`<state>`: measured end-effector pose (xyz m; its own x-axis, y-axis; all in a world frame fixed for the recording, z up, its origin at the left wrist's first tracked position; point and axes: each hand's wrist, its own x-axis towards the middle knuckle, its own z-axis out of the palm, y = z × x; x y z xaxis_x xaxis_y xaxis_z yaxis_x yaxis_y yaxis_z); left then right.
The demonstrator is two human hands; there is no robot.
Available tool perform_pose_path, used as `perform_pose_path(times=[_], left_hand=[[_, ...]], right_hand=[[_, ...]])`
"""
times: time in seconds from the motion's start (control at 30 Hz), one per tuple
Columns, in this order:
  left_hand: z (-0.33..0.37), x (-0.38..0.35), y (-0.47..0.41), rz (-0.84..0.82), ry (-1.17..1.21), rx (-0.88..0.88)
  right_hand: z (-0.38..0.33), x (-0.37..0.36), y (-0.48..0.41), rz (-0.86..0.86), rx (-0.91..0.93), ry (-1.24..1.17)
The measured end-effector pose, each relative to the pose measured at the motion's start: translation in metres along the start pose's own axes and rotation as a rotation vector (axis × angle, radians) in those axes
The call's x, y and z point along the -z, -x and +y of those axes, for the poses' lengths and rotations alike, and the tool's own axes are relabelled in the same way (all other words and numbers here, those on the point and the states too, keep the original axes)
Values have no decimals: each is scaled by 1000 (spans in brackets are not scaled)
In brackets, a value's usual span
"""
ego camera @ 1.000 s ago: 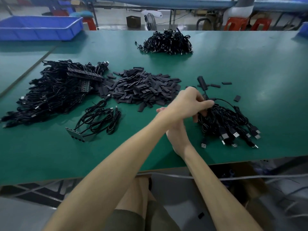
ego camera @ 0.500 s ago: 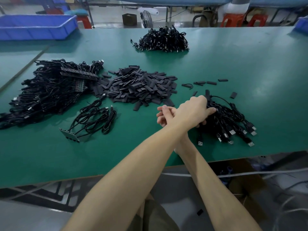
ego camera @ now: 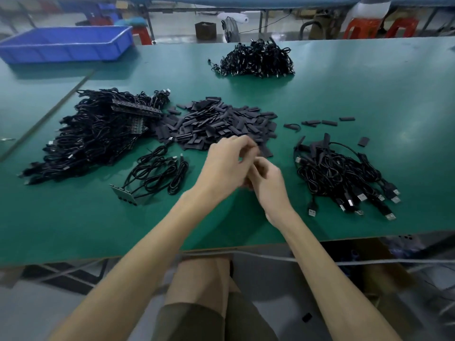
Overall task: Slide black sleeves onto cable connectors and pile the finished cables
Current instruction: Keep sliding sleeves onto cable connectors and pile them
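Head view, bench inventory.

- Bench [ego camera: 369, 89]: green top. Its near edge runs across the frame just above the person's knees. Bare green lies between that edge and both hands, with a wide bare stretch at far right.
- Left hand [ego camera: 226, 166] and right hand [ego camera: 268, 183]: raised together mid-bench, fingers curled, fingertips nearly meeting. Both are blurred, so I cannot tell whether either pinches anything.
- Sleeve pile [ego camera: 221, 124]: black sleeves heaped just beyond the left hand's fingertips.
- Right cable pile [ego camera: 344, 173]: loose, just right of the right hand, USB plugs fanned toward the near edge.
- Loose sleeves [ego camera: 320, 123]: a few, scattered behind the right cable pile.
- Large cable heap [ego camera: 98, 136]: at left, touching the sleeve pile.
- Small cable coil [ego camera: 157, 171]: left of the left hand, joined to a connector strip.
- Far cable pile [ego camera: 256, 60]: well apart, back centre.
- Blue crate [ego camera: 66, 43]: back left.
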<state>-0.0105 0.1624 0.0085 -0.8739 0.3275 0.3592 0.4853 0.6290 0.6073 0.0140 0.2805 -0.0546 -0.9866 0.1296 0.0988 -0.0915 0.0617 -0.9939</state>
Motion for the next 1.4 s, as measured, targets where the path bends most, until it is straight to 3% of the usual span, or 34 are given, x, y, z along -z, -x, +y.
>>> perform_pose_path(times=[0.07,0.13,0.23,0.3,0.43,0.57,0.63,0.83,1.1,1.4], left_hand=[[-25,29,22,-78,-425,5],[-50,57,42,-190,-729,186],[-68,85,60,-340,-805,663],[-73,88,64,-403,-824,739],[-70,83,61,-374,-683,561],[-65,85,60,-448,-181,397],[-66,80,60,-405,-65,341],[-66,45,68,-165,-51,183],[-62,32,65,-50,-9,209],[-54,21,61,-27,92,221]], right_hand=[[2,2,-2,12,2,46],[2,2,-1,15,24,63],[2,1,0,-3,19,83],[2,1,1,-13,20,101],[1,2,2,-24,16,96],[0,4,4,-100,39,95],[-1,4,5,-156,64,98],[-4,3,6,-264,105,201],[-5,4,6,-267,88,148],[-2,3,7,-213,87,183]])
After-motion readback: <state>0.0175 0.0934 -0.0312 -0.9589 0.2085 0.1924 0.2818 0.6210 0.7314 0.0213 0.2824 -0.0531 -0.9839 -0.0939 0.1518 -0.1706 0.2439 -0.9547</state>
